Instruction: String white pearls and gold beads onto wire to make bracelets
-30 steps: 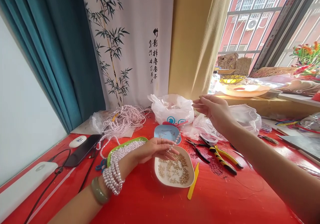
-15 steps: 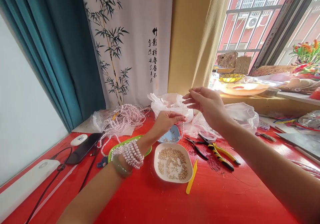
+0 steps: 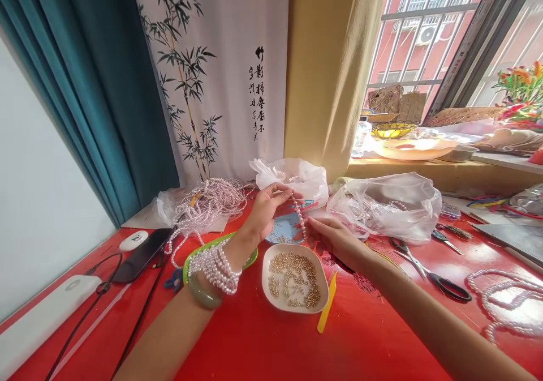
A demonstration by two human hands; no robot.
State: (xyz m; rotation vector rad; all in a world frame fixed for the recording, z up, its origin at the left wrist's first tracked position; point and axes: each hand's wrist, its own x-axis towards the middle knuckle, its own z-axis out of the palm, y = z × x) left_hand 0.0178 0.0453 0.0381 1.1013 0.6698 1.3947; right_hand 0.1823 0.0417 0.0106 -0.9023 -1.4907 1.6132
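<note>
My left hand [image 3: 266, 208] is raised above the red table [image 3: 263, 347] and pinches the top of a short strand of pale pearl beads [image 3: 300, 218] that hangs down. More pearl strands [image 3: 214, 268] are wound round that wrist, beside a green bangle [image 3: 203, 295]. My right hand [image 3: 335, 239] is low, just right of the strand's lower end, fingers together near it; what it holds I cannot make out. Under both hands sit a white dish of small gold beads [image 3: 294, 279] and a blue dish [image 3: 283, 232].
A pile of pearl strands [image 3: 207, 202] and a green tray [image 3: 202, 252] lie at the left, with a phone [image 3: 138, 255] and cables. Plastic bags [image 3: 384, 205], scissors [image 3: 432, 270], a yellow tool [image 3: 326, 312] and further pearl strands [image 3: 504, 299] lie to the right.
My right hand dropped from above the bags to the table beside the strand's lower end. My left hand stayed raised with the strand. The view shifted left, revealing scissors and pearls at right.
</note>
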